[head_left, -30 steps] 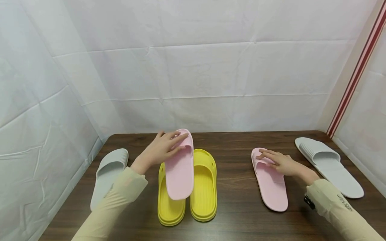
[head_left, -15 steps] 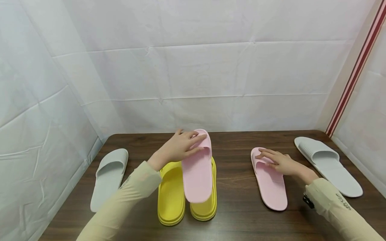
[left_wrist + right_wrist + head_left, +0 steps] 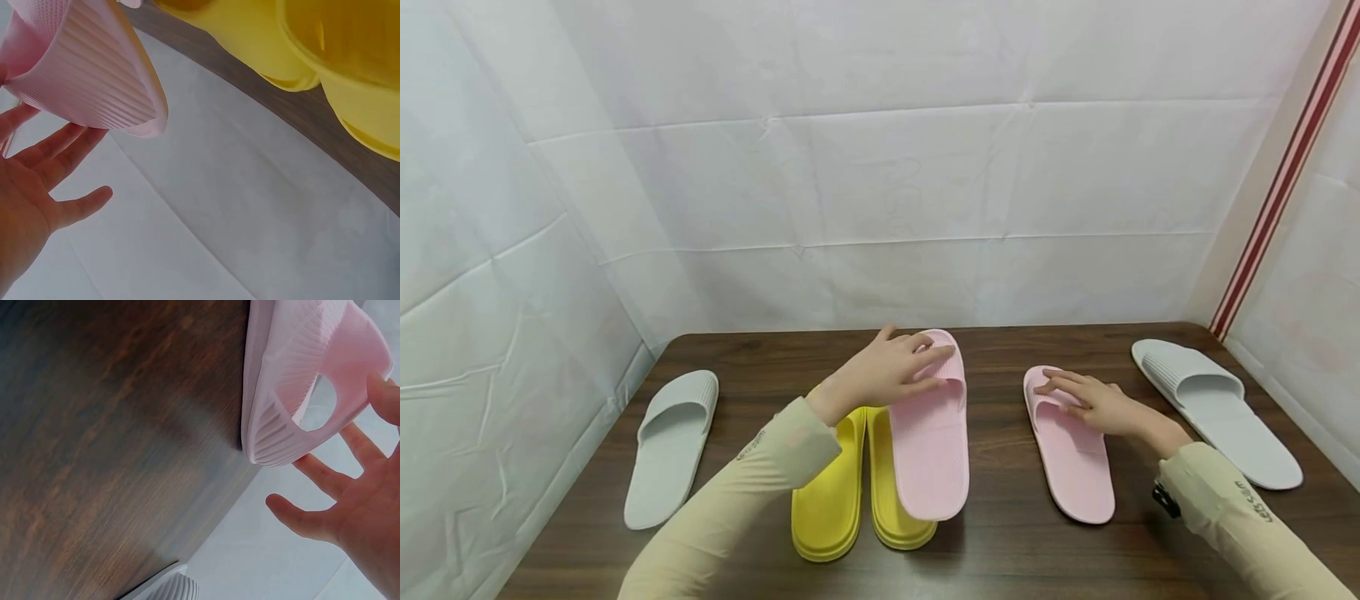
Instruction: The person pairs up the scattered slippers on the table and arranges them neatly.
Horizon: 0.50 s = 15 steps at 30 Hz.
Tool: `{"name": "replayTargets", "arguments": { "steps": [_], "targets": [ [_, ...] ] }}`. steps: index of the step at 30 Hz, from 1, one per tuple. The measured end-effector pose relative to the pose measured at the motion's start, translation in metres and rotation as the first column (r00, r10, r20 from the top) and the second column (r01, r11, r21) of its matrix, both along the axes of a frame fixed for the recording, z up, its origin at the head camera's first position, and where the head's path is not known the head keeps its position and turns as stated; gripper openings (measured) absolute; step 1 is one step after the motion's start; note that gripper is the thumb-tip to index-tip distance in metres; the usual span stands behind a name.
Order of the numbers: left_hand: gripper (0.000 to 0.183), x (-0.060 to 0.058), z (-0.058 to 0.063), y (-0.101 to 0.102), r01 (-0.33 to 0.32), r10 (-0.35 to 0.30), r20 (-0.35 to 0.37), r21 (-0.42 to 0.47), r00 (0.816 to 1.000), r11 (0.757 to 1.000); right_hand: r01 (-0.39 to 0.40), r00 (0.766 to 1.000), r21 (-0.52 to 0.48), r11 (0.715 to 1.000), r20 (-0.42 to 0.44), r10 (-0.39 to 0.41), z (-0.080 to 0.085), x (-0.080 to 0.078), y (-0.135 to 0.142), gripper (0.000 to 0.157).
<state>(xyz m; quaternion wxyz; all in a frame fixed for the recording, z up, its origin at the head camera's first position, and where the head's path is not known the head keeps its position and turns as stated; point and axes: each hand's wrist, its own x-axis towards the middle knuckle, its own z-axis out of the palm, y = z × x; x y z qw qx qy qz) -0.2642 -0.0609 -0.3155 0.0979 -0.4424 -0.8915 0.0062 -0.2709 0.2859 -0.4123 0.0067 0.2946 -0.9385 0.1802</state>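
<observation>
1. One grey slipper is lying on the left of the table; the left sleeve is no longer crossing it, so all of it is showing.
2. Next, the left clog is sitting in its place, its upper part hiding behind the left sleeve. The left pink slipper, over it a second ago, is now leaving it uncovered.
3. Beside it, the right clog is sitting partly covered from view by that same slipper.
4. The left hand is holding the left pink slipper by its strap, thumb side at the opening and fingers over the top. It has been carrying it rightward across both clogs; the slipper is hanging raised, its right edge now reaching past the right clog. The gap between the two pink ones is shrinking, so the pair seems to be coming nearer together, though not side by side.
5. The right pink slipper is resting on the table, unmoved.
6. The right hand is lightly pinching its strap and keeping still, apparently steadying it.
7. The other grey slipper is lying aslant at far right, untouched.
</observation>
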Motion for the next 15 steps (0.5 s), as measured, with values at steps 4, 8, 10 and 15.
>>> {"name": "replayTargets", "arguments": {
  "steps": [4,8,10,15],
  "targets": [
    [0.045,0.000,-0.002,0.008,-0.004,0.004,0.011,-0.004,1.000,1.000,0.003,1.000,0.001,1.000,0.004,-0.003,0.000,0.000,0.001,0.043],
    [0.046,-0.001,-0.004,0.017,-0.008,0.008,0.031,-0.015,0.999,1.000,-0.001,1.000,0.003,1.000,-0.002,0.001,0.000,0.000,0.000,0.044],
    [0.047,-0.001,-0.006,0.021,-0.002,0.003,0.035,-0.019,0.999,1.000,-0.004,1.000,0.003,1.000,-0.005,0.004,0.000,0.000,0.000,0.045],
    [0.048,-0.004,-0.009,0.032,0.022,-0.021,0.035,-0.028,0.999,0.999,-0.005,1.000,0.001,1.000,-0.005,0.005,0.000,0.000,0.000,0.045]
  ]
}}
